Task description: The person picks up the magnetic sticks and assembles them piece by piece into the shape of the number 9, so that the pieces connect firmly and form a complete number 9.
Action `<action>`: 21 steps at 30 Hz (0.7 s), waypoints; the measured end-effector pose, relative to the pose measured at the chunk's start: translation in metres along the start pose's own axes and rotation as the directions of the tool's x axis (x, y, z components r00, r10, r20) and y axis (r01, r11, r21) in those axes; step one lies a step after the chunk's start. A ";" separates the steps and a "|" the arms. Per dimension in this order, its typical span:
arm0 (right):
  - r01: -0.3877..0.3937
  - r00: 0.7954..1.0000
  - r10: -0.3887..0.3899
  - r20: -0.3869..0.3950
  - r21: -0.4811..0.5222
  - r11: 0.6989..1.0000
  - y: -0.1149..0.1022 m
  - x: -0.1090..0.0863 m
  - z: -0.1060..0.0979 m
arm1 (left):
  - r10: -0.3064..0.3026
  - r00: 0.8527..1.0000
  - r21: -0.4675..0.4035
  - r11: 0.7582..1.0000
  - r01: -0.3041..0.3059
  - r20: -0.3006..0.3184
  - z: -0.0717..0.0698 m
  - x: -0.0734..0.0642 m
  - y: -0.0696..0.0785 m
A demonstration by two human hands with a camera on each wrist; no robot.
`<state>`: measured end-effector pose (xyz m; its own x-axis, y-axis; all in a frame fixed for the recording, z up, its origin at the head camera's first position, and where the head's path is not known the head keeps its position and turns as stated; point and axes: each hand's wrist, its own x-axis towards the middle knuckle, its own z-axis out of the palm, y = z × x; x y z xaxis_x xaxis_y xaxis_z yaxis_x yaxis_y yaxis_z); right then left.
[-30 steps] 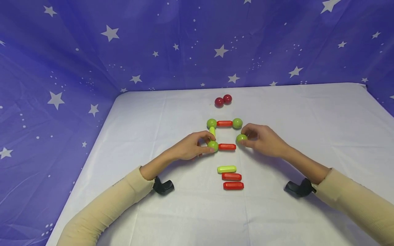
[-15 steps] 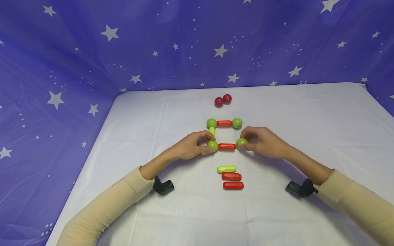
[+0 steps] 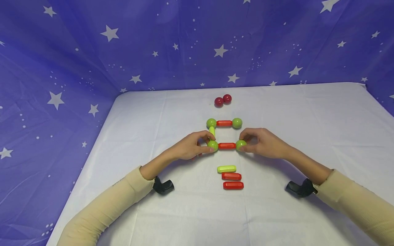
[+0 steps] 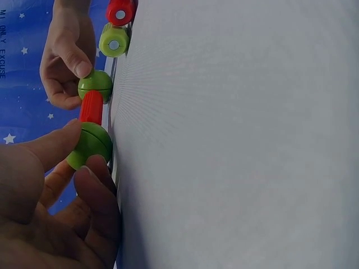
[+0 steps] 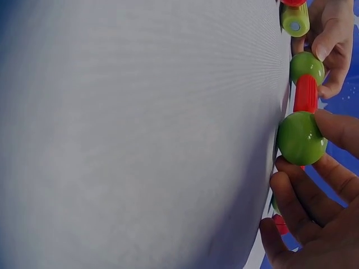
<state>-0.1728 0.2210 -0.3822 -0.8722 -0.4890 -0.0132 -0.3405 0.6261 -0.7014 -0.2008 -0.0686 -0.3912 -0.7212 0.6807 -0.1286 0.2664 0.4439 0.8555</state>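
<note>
My left hand [image 3: 192, 145] pinches a green ball [image 3: 213, 146] at the left end of a red rod [image 3: 227, 146]. At the rod's other end, my right hand [image 3: 261, 141] pinches a second green ball [image 3: 241, 145], which touches the rod in both wrist views. A yellow-green rod [image 3: 212, 131] runs back from the left ball to another green ball [image 3: 211, 123]. From there a farther red rod [image 3: 224, 123] leads right to one more green ball [image 3: 237, 123]. Part of the yellow-green rod is hidden behind my left fingers.
Nearer to me lie a loose yellow-green rod [image 3: 226, 169] and two red rods, one in the middle [image 3: 231, 176] and one in front [image 3: 233, 185]. Two dark red balls [image 3: 219, 102] sit together toward the back of the white-covered table [image 3: 172, 112]. A starry blue cloth hangs behind.
My right hand has moved slightly toward me and left, bringing its green ball from apart to touching the red rod's right end. The left hand has stayed in place.
</note>
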 end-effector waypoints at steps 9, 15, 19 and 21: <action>0.015 1.000 -0.015 0.001 0.022 1.000 0.001 -0.001 0.000 | -0.006 1.000 0.009 1.000 0.006 -0.002 0.000 -0.001 0.001; 0.017 1.000 -0.017 -0.003 0.026 1.000 0.003 -0.002 0.001 | -0.011 1.000 0.009 1.000 0.011 0.003 0.000 -0.001 0.000; 0.012 1.000 -0.012 -0.007 0.028 1.000 0.003 -0.002 0.002 | -0.013 1.000 0.006 1.000 0.013 0.005 0.000 -0.001 0.001; 0.014 1.000 -0.014 -0.010 0.029 0.999 0.003 -0.003 0.002 | -0.014 1.000 0.008 1.000 0.014 0.006 0.000 -0.002 0.001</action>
<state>-0.1711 0.2233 -0.3857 -0.8710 -0.4912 0.0039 -0.3424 0.6015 -0.7218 -0.1994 -0.0693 -0.3898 -0.7212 0.6778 -0.1431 0.2616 0.4578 0.8497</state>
